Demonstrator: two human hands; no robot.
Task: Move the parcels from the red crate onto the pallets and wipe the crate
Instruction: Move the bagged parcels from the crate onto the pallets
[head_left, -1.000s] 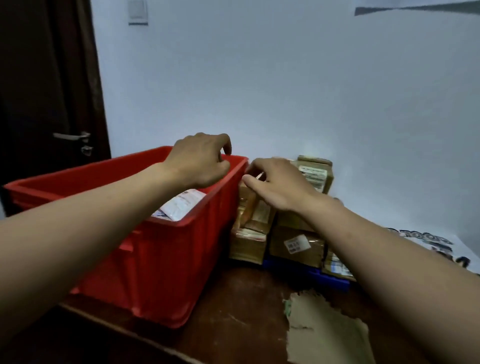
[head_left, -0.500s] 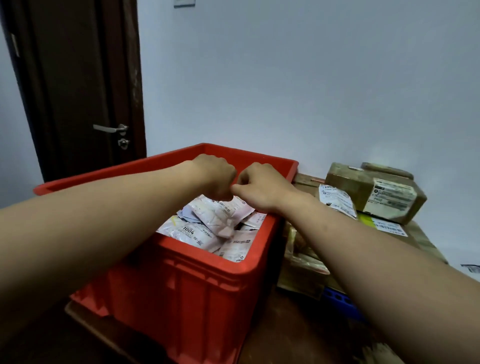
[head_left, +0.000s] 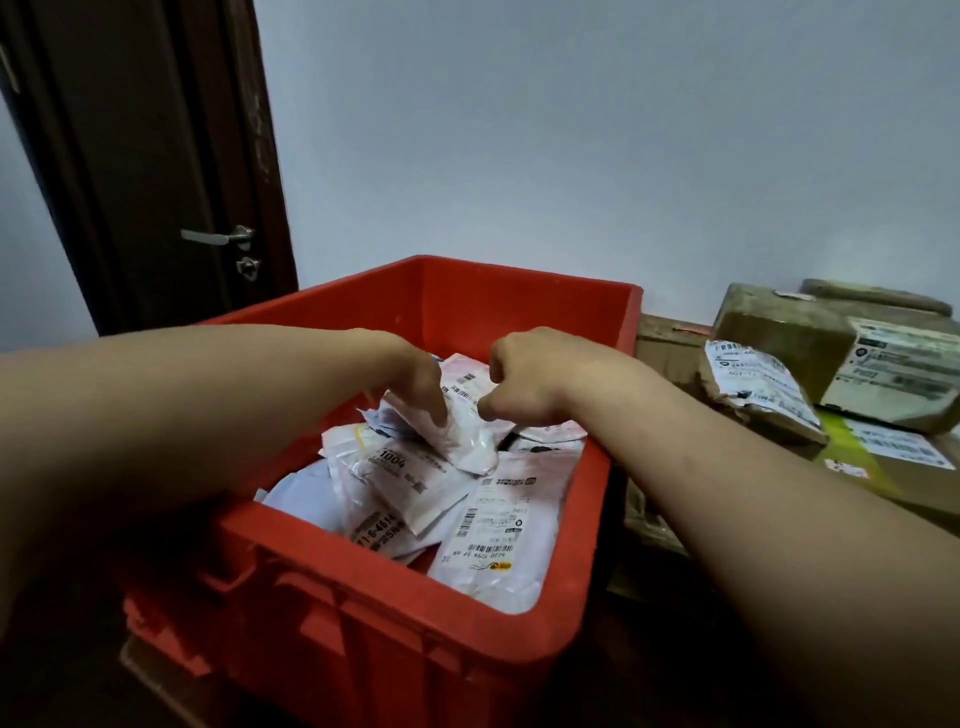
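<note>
Left hand (head_left: 410, 376) and right hand (head_left: 532, 379) pinch one parcel (head_left: 467, 441) clear of crate (head_left: 524, 278) walls.

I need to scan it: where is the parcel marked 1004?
Head view: the parcel marked 1004 lies in the red crate, left of middle, just this side of the left hand.

Dark brown door (head_left: 145, 156) at upper left, leaning in the wide-angle view. A silver lever handle (head_left: 215, 237) is mounted near its right edge and set level, with a round lock (head_left: 248, 266) directly below it. The door frame (head_left: 265, 135), in the same dark brown, meets a plain pale grey wall (head_left: 571, 130) that fills the background to the right. A narrow pale strip (head_left: 31, 260) shows left of the door. Dark brown surface (head_left: 654, 675) at bottom right — detail lost in shadow.
</note>
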